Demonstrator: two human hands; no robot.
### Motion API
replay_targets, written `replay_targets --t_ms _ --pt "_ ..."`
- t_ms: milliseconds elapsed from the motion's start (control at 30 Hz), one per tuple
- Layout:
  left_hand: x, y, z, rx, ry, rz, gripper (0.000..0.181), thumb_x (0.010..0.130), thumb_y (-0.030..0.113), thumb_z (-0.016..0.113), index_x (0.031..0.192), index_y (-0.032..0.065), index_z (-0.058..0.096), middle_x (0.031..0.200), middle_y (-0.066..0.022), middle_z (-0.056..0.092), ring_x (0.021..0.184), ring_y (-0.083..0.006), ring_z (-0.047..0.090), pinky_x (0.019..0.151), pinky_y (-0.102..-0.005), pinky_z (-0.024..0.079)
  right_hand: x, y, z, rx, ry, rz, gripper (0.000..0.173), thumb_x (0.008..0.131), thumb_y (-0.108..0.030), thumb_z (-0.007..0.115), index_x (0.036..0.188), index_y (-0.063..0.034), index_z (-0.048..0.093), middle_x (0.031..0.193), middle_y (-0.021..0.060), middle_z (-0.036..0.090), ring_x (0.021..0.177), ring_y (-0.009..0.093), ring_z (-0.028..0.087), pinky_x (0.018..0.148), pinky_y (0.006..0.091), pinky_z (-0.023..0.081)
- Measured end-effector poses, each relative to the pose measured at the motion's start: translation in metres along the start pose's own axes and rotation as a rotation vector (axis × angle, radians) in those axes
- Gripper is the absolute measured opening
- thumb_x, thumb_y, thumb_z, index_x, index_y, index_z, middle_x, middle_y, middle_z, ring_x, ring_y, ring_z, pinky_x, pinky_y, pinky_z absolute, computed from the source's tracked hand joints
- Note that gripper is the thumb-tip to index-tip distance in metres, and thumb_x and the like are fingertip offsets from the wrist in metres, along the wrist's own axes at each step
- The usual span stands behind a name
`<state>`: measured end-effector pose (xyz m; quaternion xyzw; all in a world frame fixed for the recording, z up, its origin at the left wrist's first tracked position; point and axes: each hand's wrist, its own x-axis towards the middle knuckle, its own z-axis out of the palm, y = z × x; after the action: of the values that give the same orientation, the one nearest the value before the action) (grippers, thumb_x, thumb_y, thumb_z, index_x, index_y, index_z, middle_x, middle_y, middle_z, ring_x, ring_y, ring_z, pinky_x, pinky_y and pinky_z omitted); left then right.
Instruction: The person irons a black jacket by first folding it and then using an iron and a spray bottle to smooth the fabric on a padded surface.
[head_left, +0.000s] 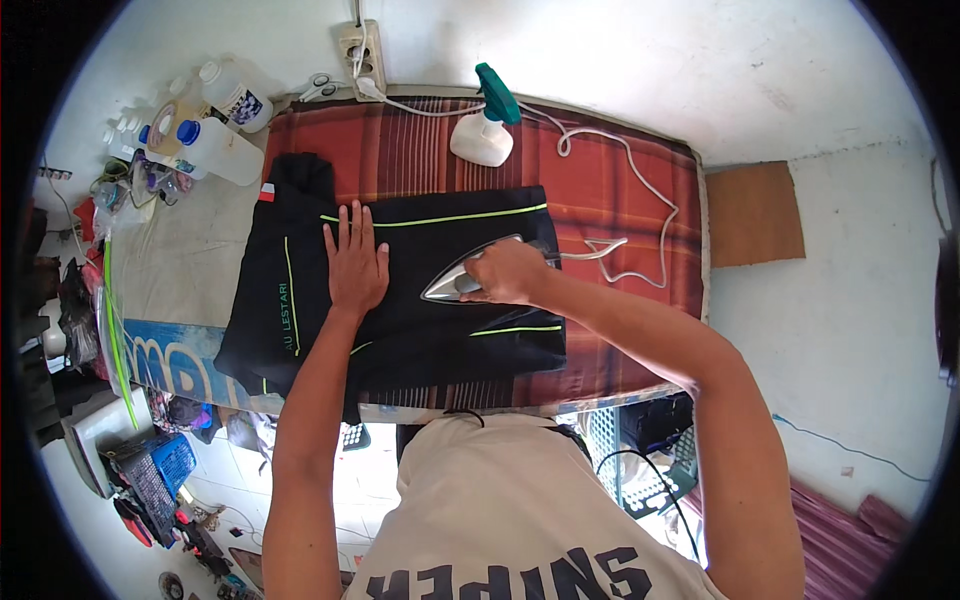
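Note:
A black garment with thin yellow-green piping (420, 262) lies spread across a red plaid cloth (622, 180) on the table. My right hand (506, 271) grips the handle of a clothes iron (445, 283), whose metal soleplate rests on the garment with its tip towards the left. Flat on the fabric, to the left of the iron, lies my left hand (356, 266), fingers spread and pointing away from me. The garment bears green lettering and a small red-and-white patch (267, 192) at its left side.
A spray bottle with a green trigger head (487, 120) stands behind the garment. The iron's white cord (664, 247) loops at the right and runs back to a power strip (362, 60). Plastic bottles (225, 150) and scissors (321, 88) sit at the back left. Cardboard (756, 214) is at the right.

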<state>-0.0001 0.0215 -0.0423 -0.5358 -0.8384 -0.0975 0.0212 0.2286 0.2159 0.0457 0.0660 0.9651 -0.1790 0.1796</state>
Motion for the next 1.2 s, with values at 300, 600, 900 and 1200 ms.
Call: replay_targets --t_ms 300,600,900,1200 --pt "0.004 0.006 0.000 0.025 -0.015 -0.058 0.072 0.110 0.034 0.047 0.171 0.0010 0.029 0.181 -0.0149 0.024 0.168 -0.0338 0.019 0.135 -0.0603 0.012 -0.090 0.085 -0.002 0.050 0.180 0.217 0.064 0.094 -0.069 0.071 0.095 -0.0053 0.079 0.079 0.0224 0.076 0.077 0.043 0.077 0.074 0.0531 0.061" --pt "0.002 0.004 0.004 0.034 0.013 -0.018 0.070 0.110 0.033 0.048 0.171 0.0017 0.031 0.180 -0.0144 0.027 0.167 -0.0333 0.021 0.135 -0.0605 0.014 -0.131 -0.094 0.029 0.151 -0.107 0.364 0.056 0.102 -0.058 0.066 0.110 -0.0025 0.067 0.095 0.0230 0.078 0.089 0.044 0.078 0.075 0.0535 0.062" --pt "0.001 0.002 0.006 0.076 0.025 -0.018 0.069 0.111 0.035 0.045 0.170 0.0020 0.033 0.180 -0.0137 0.027 0.167 -0.0324 0.023 0.135 -0.0598 0.014 -0.176 -0.038 0.086 0.064 0.089 0.658 0.051 0.101 -0.055 0.068 0.106 -0.0044 0.067 0.088 0.0213 0.078 0.079 0.043 0.077 0.074 0.0552 0.061" --pt "0.002 0.003 0.010 0.125 0.011 -0.012 0.070 0.111 0.036 0.044 0.171 0.0022 0.032 0.180 -0.0124 0.028 0.167 -0.0318 0.024 0.135 -0.0594 0.015 -0.141 -0.071 0.086 0.116 0.095 0.242 0.034 0.091 -0.038 0.077 0.106 -0.0076 0.069 0.091 0.0197 0.079 0.087 0.042 0.078 0.075 0.0534 0.061"
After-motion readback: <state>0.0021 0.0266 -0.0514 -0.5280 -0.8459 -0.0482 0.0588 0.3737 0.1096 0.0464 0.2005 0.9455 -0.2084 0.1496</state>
